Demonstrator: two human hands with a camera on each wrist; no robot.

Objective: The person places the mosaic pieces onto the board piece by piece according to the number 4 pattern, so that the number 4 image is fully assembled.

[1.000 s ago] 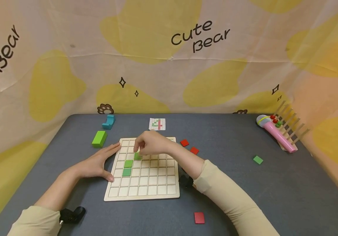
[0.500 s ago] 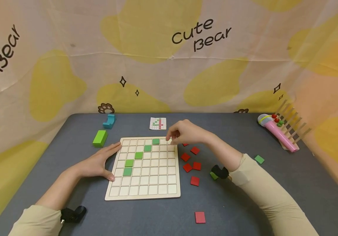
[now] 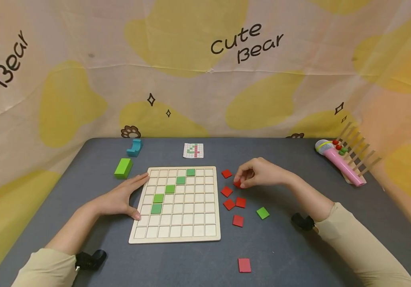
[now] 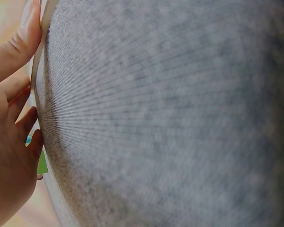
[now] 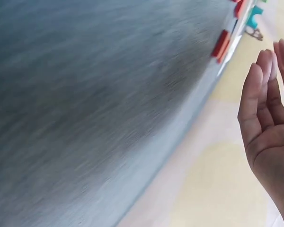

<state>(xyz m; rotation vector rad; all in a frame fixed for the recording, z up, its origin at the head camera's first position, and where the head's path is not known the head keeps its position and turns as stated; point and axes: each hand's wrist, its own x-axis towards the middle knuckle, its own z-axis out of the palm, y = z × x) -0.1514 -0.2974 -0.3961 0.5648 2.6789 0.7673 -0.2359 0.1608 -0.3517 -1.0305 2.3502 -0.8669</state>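
Note:
A wooden grid board (image 3: pixel 176 235) lies on the grey table, with several green tiles (image 3: pixel 170 189) set in a diagonal from its lower left up to the top row. My left hand (image 3: pixel 126 195) rests flat against the board's left edge; its thumb (image 4: pixel 14 52) presses on that edge in the left wrist view. My right hand (image 3: pixel 240 181) is right of the board with its fingers curled down, pinching a red tile (image 3: pixel 237 183) on the table. In the right wrist view its fingers (image 5: pixel 265 104) show blurred, with red tiles (image 5: pixel 221 45) beyond.
Several loose red tiles (image 3: pixel 229 204) and one green tile (image 3: pixel 262 213) lie right of the board, another red tile (image 3: pixel 244 265) near the front. A pattern card (image 3: pixel 193 150), green block (image 3: pixel 123 168) and blue block (image 3: pixel 134 148) sit behind. A pink toy microphone (image 3: pixel 339 161) lies far right.
My right hand left the board, where a green tile now sits in the top row, and moved right and down onto a red tile. The left hand stayed put.

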